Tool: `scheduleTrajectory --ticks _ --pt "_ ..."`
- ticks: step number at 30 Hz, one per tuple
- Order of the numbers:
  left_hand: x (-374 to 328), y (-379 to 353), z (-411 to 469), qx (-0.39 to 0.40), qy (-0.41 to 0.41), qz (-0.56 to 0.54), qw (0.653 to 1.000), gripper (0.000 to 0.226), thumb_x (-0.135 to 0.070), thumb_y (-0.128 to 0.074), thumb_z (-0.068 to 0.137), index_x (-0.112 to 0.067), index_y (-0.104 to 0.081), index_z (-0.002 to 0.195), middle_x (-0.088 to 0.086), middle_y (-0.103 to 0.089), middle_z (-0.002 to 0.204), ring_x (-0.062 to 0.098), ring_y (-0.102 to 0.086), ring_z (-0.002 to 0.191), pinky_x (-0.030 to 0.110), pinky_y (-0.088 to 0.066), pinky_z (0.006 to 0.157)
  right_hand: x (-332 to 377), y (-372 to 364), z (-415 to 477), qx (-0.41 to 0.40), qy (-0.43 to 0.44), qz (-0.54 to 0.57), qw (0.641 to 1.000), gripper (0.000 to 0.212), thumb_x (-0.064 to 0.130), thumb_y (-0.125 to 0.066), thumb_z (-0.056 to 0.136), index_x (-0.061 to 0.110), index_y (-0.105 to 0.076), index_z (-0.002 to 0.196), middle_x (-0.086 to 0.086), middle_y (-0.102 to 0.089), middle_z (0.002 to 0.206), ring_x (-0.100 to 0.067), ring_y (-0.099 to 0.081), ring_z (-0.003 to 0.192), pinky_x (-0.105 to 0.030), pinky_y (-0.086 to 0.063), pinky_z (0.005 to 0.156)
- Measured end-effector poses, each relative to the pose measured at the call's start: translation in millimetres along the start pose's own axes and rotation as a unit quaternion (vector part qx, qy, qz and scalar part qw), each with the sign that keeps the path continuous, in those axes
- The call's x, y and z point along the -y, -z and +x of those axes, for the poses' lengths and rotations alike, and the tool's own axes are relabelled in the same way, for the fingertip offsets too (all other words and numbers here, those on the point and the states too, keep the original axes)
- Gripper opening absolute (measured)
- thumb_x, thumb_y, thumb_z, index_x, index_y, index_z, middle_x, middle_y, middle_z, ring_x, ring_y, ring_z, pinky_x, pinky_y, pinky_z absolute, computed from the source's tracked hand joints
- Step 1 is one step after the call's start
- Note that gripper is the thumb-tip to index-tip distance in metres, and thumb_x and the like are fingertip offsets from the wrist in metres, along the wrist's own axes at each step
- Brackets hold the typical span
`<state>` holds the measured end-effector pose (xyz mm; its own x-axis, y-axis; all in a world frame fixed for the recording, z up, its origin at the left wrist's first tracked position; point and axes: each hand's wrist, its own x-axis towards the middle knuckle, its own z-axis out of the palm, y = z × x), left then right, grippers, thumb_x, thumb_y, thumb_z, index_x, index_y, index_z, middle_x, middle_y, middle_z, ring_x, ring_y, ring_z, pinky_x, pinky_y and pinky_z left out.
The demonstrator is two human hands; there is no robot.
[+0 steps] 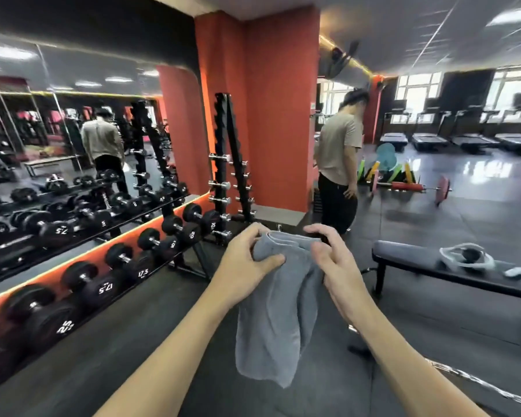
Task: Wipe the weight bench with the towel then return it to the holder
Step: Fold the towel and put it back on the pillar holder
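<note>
A grey towel hangs in front of me, bunched at its top edge and drooping toward the floor. My left hand pinches the top left of the towel. On the top right, my right hand grips it with curled fingers. A black flat weight bench stands to the right of my hands, a little farther away. The towel hangs clear of that bench. No towel holder can be made out.
A long dumbbell rack runs along the mirrored wall on the left. A tall black rack of small dumbbells stands by the red pillar. A person stands beyond my hands. Headphones and a small white case lie on the bench. A loaded barbell lies behind.
</note>
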<state>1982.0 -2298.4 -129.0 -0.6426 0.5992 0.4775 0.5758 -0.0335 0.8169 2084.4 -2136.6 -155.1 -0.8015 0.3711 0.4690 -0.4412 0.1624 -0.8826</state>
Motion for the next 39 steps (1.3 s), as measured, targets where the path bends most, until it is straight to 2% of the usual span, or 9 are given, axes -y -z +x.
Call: scheduleTrajectory --ticks 3,9,14,18,23,27,30,35,39 --pt "20.6 9.6 21.5 0.041 -0.024 0.037 0.998 0.039 -0.003 -0.080 0.081 -0.015 -0.057 0.110 0.002 -0.071 0.105 0.018 -0.070 0.094 0.024 -0.055 0.081 -19.8 -1.6 29.2 0.071 -0.002 -0.093 0.993 0.033 0.020 -0.085 0.078 0.017 -0.067 0.106 0.005 -0.068 0.099 -0.007 -0.062 0.089 -0.020 -0.050 0.081" --pt "90.0 35.2 51.5 0.084 -0.032 0.090 0.992 0.033 -0.005 -0.080 0.079 -0.013 -0.068 0.109 -0.004 -0.072 0.105 0.007 -0.067 0.097 0.019 -0.048 0.087 -71.3 -19.5 77.7 0.142 -0.054 -0.180 0.972 0.025 0.013 -0.088 0.074 0.016 -0.067 0.087 0.019 -0.060 0.072 0.004 -0.051 0.066 -0.010 -0.041 0.063" --pt "140.7 68.2 75.6 0.065 0.018 0.077 0.995 0.015 -0.007 -0.082 0.079 -0.014 -0.071 0.087 0.005 -0.078 0.100 0.022 -0.072 0.099 0.041 -0.056 0.089 -104.8 -51.8 115.6 0.109 -0.061 -0.196 0.973 0.030 0.015 -0.084 0.078 0.019 -0.057 0.066 0.003 -0.050 0.066 -0.008 -0.041 0.063 -0.030 -0.033 0.063" --pt "173.4 105.0 107.1 0.045 0.012 0.052 0.998 0.014 -0.013 -0.081 0.080 -0.008 -0.069 0.085 0.007 -0.071 0.082 0.013 -0.061 0.075 0.033 -0.050 0.071 -125.7 -90.9 147.2 0.107 -0.065 -0.207 0.970 0.037 0.018 -0.091 0.070 0.013 -0.055 0.078 0.001 -0.057 0.075 -0.011 -0.051 0.072 -0.033 -0.043 0.066" --pt "216.9 159.0 150.9 0.055 -0.005 0.030 0.998 0.025 -0.013 -0.083 0.079 -0.013 -0.064 0.095 0.005 -0.069 0.084 0.003 -0.060 0.073 0.021 -0.048 0.068 -152.6 -143.9 201.8 0.020 -0.057 -0.195 0.979 0.041 0.000 -0.090 0.067 -0.001 -0.057 0.089 -0.002 -0.057 0.081 -0.009 -0.052 0.073 -0.027 -0.044 0.066" --pt "257.9 210.4 189.9 0.097 0.097 -0.096 0.986 0.059 -0.017 -0.088 0.077 -0.019 -0.053 0.124 0.002 -0.077 0.107 0.010 -0.074 0.098 0.024 -0.059 0.082 -170.4 -181.6 251.9 -0.039 -0.079 -0.140 0.986 0.055 -0.008 -0.086 0.069 0.003 -0.060 0.116 -0.006 -0.067 0.105 -0.012 -0.063 0.090 -0.029 -0.055 0.081" --pt "297.0 235.0 211.2 0.195 0.134 -0.091 0.967 0.053 -0.020 -0.089 0.076 -0.018 -0.065 0.124 -0.001 -0.077 0.115 0.014 -0.073 0.109 0.036 -0.060 0.091 -182.6 -200.7 286.3 -0.048 -0.106 -0.131 0.985 0.038 -0.005 -0.084 0.072 -0.004 -0.066 0.105 -0.007 -0.070 0.090 -0.013 -0.064 0.080 -0.030 -0.055 0.072" --pt "374.7 230.4 235.3 0.236 0.153 -0.148 0.948 0.032 -0.020 -0.087 0.079 -0.019 -0.078 0.110 0.000 -0.079 0.112 0.016 -0.074 0.107 0.026 -0.058 0.085 -206.3 -209.6 347.1 -0.071 -0.087 -0.163 0.980 0.018 -0.006 -0.080 0.078 0.000 -0.068 0.089 0.013 -0.068 0.072 -0.001 -0.061 0.068 -0.017 -0.051 0.066" --pt "430.7 205.0 272.3 0.266 0.172 -0.148 0.937 0.037 -0.041 -0.089 0.072 -0.026 -0.080 0.105 -0.001 -0.080 0.111 0.016 -0.074 0.107 0.025 -0.057 0.084 -239.0 -187.8 399.3 -0.124 -0.064 -0.212 0.967 0.020 -0.001 -0.082 0.077 0.004 -0.068 0.091 -0.006 -0.070 0.080 -0.009 -0.061 0.076 -0.029 -0.053 0.072"
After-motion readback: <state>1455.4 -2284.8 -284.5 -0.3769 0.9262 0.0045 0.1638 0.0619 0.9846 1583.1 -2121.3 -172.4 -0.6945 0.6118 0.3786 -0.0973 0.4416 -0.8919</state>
